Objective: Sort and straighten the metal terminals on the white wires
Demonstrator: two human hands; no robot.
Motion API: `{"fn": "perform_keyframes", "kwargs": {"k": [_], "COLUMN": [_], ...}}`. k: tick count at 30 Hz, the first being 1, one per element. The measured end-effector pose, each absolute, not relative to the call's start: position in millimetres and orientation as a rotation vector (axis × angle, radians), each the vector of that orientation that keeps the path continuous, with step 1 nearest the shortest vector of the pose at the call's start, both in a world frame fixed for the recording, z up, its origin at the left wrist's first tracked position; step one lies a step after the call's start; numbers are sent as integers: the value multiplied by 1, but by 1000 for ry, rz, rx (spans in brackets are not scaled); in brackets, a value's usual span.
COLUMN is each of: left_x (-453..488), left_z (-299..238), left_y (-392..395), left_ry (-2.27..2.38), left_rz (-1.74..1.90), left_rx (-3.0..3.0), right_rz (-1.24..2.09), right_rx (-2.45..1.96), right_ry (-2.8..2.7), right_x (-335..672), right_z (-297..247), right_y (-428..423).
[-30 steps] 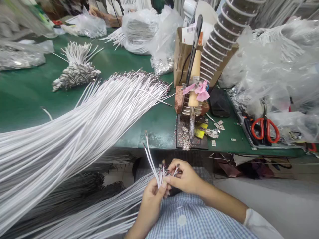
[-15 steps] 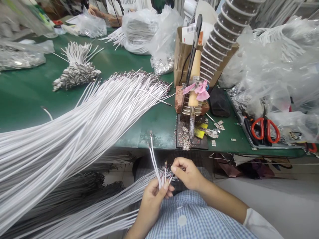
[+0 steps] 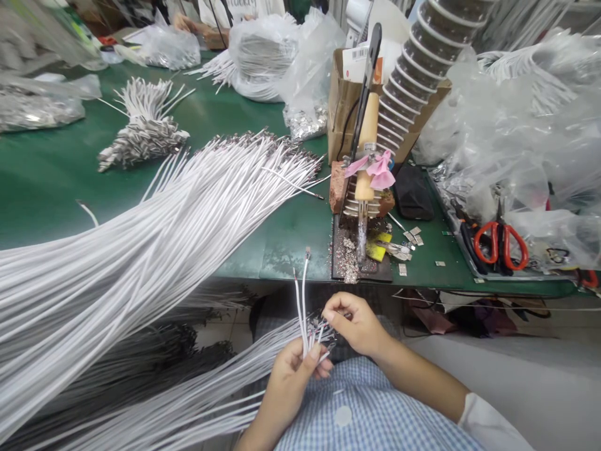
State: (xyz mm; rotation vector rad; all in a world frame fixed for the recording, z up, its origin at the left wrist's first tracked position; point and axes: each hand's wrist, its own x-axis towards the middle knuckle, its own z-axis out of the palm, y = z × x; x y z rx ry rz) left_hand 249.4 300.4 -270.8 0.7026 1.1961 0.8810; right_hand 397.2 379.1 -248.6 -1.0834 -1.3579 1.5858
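Observation:
My left hand (image 3: 298,369) is closed around several white cables (image 3: 304,307), whose stripped or metal-tipped ends point up and fan out above the fingers. Two of them stand taller than the rest. Just to the right, my right hand (image 3: 354,322) has thumb and fingers pinched together close to the shorter cable ends; whatever is between the fingertips is hidden. Behind both hands, a loose bundle of thin white cables (image 3: 225,369) lies across the lap with its dark tips beside the right hand.
A large sheaf of white cables (image 3: 188,207) covers the table's left part. A soldering iron (image 3: 369,125) stands upright in a holder by a ribbed hose (image 3: 422,69). Red-handled scissors (image 3: 500,244) lie in a tray at right. Across the table, a person's hand (image 3: 185,25) shows.
The two tall cables in my left hand have swung to the right and now stand more upright. The shorter ends lean over toward my right hand, which has barely moved.

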Motion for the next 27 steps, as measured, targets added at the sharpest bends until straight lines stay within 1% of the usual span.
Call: {"fn": "perform_keyframes", "kwargs": {"k": [7,15,19,27], "left_x": [251,254,254,253], "left_z": [-265,-268,-264,-264], "left_y": [304,304,304,304], "left_ry": [1273,1238,1230,1239], "left_rz": [979,986,931,939], "left_rx": [638,613,636,627], "right_rz": [1624,1696,1772,1727], "right_rx": [-1064,-1003,-977,-1010], "right_ry": [-1344,-1358,-1408,-1449], "right_x": [402,400,397,398], "right_z": [-249,-251,-249,-251], "right_y": [378,374,374,375]}}
